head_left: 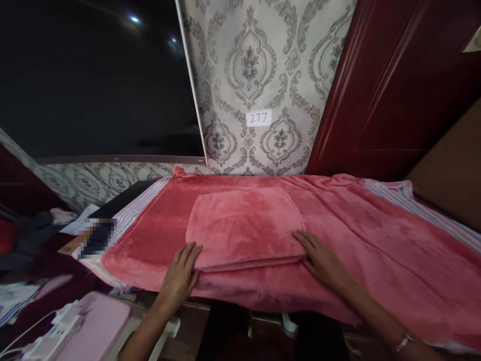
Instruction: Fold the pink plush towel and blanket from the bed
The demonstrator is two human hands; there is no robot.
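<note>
A folded pink plush cloth (246,225) lies flat in front of me, its layers showing along the near edge. It rests on a larger pink blanket (150,240) with striped borders, spread over the table. At the folded cloth's near left corner, my left hand (178,273) touches the edge with fingers stretched out and thumb apart. My right hand (323,258) lies at the near right corner, fingertips on the edge and thumb lower down. Both hands look open; whether fingertips reach under the fold is hidden.
A large dark screen (101,80) stands at the back left against patterned wallpaper (250,60). On the right is a dark red wooden door (391,80). A pink padded seat (101,326) and a white power strip (56,331) are at lower left, near piled clothes (41,240).
</note>
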